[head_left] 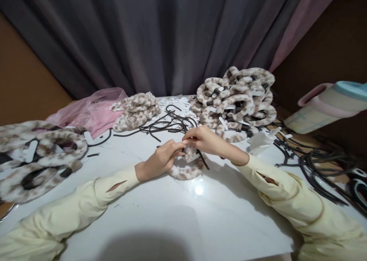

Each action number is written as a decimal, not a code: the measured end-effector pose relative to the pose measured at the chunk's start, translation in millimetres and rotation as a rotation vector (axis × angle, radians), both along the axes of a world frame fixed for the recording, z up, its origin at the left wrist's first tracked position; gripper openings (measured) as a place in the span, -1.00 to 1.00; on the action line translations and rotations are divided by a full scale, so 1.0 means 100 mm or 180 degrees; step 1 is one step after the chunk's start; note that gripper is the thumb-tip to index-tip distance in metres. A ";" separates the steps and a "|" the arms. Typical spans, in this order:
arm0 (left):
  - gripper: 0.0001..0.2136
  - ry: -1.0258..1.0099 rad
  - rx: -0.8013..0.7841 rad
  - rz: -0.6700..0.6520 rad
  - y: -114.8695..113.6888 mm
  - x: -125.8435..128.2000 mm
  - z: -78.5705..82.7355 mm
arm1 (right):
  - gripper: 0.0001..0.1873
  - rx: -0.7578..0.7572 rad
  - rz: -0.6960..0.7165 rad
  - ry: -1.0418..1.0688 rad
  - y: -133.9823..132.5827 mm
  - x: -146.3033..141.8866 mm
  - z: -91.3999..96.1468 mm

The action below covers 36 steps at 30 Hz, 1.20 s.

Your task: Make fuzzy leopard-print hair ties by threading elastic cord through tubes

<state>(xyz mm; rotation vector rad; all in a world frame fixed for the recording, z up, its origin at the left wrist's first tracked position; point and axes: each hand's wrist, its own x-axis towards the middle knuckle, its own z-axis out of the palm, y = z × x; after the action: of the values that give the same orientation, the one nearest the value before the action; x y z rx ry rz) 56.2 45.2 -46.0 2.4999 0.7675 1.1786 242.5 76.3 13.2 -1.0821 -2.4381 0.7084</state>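
Note:
A furry loop (187,173), white with brown spots, lies on the white table in front of me, its upper end bunched beneath my fingertips. My left hand (162,157) comes in from the left, fingers closed against that upper end. From the other side my right hand (207,139) pinches thumb and forefinger together, meeting the left fingertips just above the loop. Whatever sits in the right pinch is too small and hidden to name. A short black cord (204,160) slants out from under the right hand, across the loop's right side.
Behind my hands lie tangled black cords (169,124). Furry loops are heaped at back right (237,100), back centre (137,110) and left (43,154). A pink plastic bag (91,110), crumpled white paper (262,140), a lidded tumbler (323,108) and more cords (323,165) surround the table.

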 end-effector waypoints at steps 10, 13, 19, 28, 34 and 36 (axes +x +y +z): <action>-0.86 -0.0566 -0.1028 0.0932 0.02 0.06 0.08 | -0.83 0.0876 -0.0453 0.0579 -0.06 -0.04 -0.03; -0.83 -0.1023 -0.1689 0.1262 0.08 0.09 0.15 | -0.88 0.0653 -0.0601 0.0282 -0.20 -0.08 0.04; -0.77 -0.1959 -0.2805 0.1228 0.16 0.12 0.25 | -0.85 0.0452 -0.0601 -0.0511 -0.39 -0.22 -0.05; -0.76 -0.2158 -0.3430 0.0883 0.03 0.19 0.41 | -0.69 -0.0559 -0.1064 0.0564 -0.23 -0.28 -0.27; -0.84 -0.1323 -0.2424 0.1013 0.02 0.17 0.48 | -0.70 -0.0800 -0.1153 0.1077 -0.18 -0.24 -0.20; -0.86 -0.1157 -0.2276 0.1053 0.04 0.14 0.48 | -0.67 -0.0913 -0.1192 0.1204 -0.18 -0.23 -0.18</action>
<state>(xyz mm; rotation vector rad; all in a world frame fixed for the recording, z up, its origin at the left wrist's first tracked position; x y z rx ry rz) 70.6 49.0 1.6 1.5708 1.2521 1.1398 219.5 58.7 -5.1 -1.3239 -1.7904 1.0433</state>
